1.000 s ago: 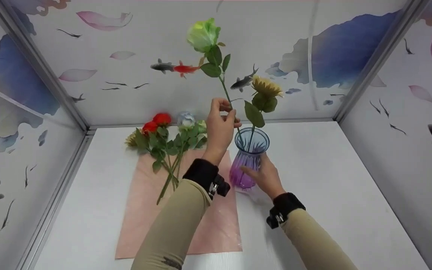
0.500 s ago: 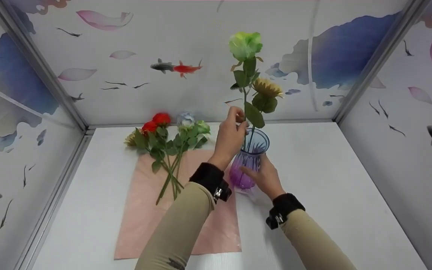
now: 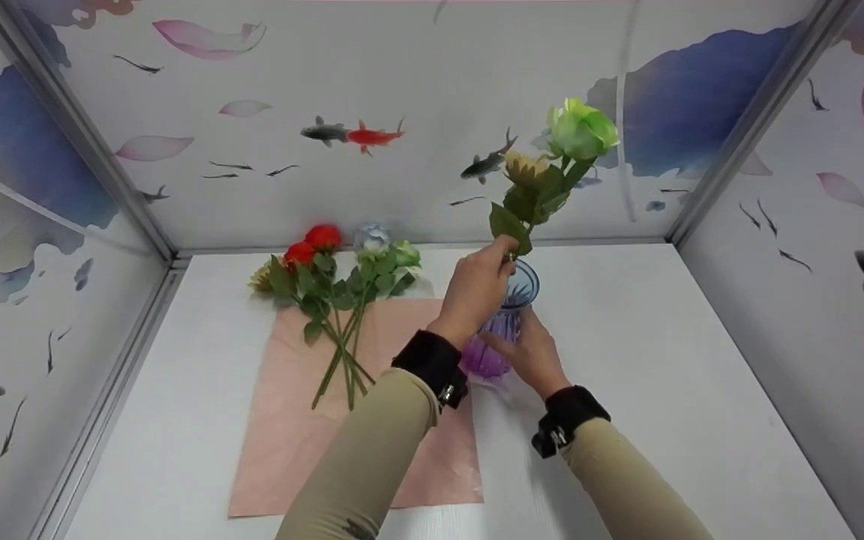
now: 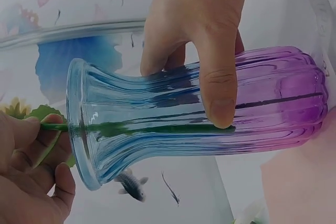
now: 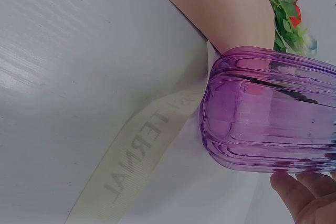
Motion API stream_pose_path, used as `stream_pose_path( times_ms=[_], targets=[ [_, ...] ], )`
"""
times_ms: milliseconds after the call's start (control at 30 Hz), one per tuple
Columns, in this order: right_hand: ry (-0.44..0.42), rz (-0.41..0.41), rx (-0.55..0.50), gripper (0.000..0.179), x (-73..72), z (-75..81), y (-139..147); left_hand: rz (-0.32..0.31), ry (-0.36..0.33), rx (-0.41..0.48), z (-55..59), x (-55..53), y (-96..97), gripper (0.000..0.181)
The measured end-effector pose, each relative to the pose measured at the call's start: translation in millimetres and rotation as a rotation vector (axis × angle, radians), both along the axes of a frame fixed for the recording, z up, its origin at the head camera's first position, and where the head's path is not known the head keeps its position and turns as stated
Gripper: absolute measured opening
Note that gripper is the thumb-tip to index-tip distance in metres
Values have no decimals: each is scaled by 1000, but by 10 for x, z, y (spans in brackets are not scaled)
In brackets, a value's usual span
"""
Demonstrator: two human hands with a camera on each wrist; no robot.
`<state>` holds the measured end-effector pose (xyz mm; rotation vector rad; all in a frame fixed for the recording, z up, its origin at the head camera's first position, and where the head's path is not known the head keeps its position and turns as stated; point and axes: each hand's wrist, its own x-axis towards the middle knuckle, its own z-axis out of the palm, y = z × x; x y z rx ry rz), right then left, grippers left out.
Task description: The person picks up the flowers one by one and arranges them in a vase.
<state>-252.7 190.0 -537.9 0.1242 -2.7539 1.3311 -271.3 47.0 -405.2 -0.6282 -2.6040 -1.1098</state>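
Note:
My left hand [image 3: 475,292] pinches the stem of a light green rose [image 3: 582,129] just above the vase mouth. Its bloom leans to the right, over a yellow sunflower [image 3: 526,169] standing in the same vase. In the left wrist view the rose's green stem [image 4: 173,129] runs through the mouth and ends about halfway down inside. A second, darker stem [image 4: 281,100] reaches close to the base. My right hand [image 3: 535,354] grips the ribbed blue-to-purple glass vase [image 3: 488,352] from the right side, its thumb [image 4: 219,90] across the front.
Several red, blue, green and yellow flowers [image 3: 338,292] lie with crossed stems on a pink sheet [image 3: 282,465] at left. A pale lettered ribbon [image 5: 142,153] extends beneath the vase base. Printed walls [image 3: 267,195] enclose the white table [image 3: 664,375].
My left hand has moved right and down, lowering the rose stem deeper into the vase. The bloom has swung right, past the sunflower. My right hand keeps its grip on the vase.

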Motion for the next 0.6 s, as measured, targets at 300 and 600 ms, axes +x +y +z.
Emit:
stream_pose_path(
  times_ms=[300, 600],
  targets=[
    [-58, -7, -23, 106, 6, 18, -1, 23, 34, -170, -43, 12, 18, 20],
    [-43, -6, -38, 102, 6, 19, 2, 35, 25, -229, -90, -5, 20, 23]
  ],
)
